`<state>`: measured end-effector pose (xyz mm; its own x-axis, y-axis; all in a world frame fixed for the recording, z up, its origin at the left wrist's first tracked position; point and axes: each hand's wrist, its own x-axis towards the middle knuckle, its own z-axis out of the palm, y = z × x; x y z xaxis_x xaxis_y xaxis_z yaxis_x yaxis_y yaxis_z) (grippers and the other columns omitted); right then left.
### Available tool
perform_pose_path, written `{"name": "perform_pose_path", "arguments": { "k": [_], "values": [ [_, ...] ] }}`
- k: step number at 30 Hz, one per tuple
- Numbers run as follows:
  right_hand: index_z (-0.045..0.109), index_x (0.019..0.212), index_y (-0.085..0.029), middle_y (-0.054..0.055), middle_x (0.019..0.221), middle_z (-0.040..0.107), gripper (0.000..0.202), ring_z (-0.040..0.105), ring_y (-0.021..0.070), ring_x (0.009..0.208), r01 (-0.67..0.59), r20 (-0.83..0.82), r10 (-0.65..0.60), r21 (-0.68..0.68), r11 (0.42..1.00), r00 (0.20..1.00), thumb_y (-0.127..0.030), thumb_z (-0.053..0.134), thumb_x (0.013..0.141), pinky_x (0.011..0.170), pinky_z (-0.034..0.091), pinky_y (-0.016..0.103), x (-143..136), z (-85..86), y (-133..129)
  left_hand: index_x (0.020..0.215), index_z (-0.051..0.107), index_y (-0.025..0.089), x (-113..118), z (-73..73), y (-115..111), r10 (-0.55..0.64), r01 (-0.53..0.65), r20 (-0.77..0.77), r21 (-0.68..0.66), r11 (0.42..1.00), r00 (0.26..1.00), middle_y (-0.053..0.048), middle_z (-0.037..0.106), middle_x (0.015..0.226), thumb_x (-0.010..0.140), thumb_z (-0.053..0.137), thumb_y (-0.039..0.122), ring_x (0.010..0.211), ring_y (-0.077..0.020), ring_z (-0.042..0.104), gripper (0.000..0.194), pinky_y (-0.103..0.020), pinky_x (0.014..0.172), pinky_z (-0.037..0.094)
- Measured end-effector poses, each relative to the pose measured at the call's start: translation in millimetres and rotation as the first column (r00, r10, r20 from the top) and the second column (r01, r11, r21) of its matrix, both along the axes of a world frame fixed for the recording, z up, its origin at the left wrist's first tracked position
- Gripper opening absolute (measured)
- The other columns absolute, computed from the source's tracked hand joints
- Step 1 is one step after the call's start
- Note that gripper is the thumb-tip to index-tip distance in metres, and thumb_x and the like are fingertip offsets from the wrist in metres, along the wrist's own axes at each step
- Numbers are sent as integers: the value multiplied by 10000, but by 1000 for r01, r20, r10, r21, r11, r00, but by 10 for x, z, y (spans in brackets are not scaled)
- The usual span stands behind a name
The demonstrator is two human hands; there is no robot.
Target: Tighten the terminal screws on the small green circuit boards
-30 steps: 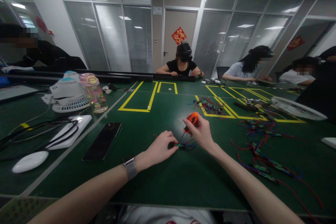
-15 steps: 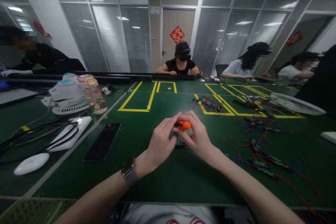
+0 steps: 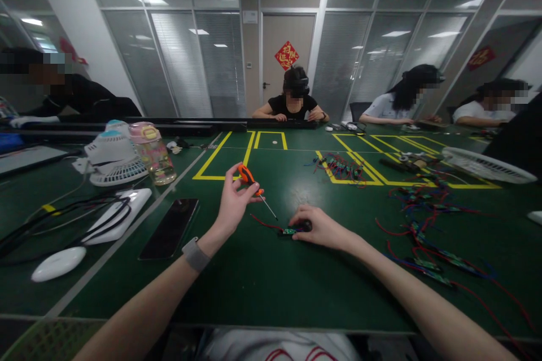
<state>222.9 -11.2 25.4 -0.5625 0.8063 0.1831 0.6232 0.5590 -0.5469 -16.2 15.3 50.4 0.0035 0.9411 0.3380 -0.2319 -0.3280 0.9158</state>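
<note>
Head view, raised left hand (image 3: 234, 198) gripping screwdriver (image 3: 259, 192), right hand (image 3: 320, 227) curled low

Left hand (image 3: 237, 197) grips an orange screwdriver (image 3: 249, 179); right hand (image 3: 315, 227) touches a circuit board (image 3: 288, 232)

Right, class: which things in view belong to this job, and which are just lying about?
Seemingly in the job:
screwdriver, in left hand
circuit board, at right hand
probably other wired boards

Apparently lying about:
black phone
drinking bottle

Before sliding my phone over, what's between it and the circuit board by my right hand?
In the head view, your left wrist crosses between the phone and the circuit board; nearer the board, a red wire lies on the green table.
</note>
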Motion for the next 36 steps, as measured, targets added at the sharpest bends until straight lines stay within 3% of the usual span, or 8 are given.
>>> {"name": "perform_pose_path", "arguments": {
  "k": [3,9,36],
  "values": [
    [721,856,-168,35,802,623,117,577,153,695,14,-14,-14,34,999,1000,-186,716,740,630,452,259,-105,-43,-41,1313,331,269,147,-31,-143,-31,35,-59,69,997,998,-6,570,945,764,699,212,754,-172,688,664,-349,627,632],
    [721,821,-162,34,779,642,110,592,150,693,7,-54,-4,47,999,999,-143,731,713,632,444,248,-211,-43,-118,1303,378,278,278,-63,-308,-54,85,-172,178,980,984,-3,545,967,782,674,211,834,-162,648,603,-320,656,625],
    [724,808,-165,32,762,646,102,586,146,660,16,-59,-14,33,999,998,-159,737,707,608,451,253,-218,-43,-108,1318,393,281,266,-76,-304,-36,98,-267,223,970,963,-11,546,983,791,660,217,833,-155,643,594,-289,645,619]
  ]
}}
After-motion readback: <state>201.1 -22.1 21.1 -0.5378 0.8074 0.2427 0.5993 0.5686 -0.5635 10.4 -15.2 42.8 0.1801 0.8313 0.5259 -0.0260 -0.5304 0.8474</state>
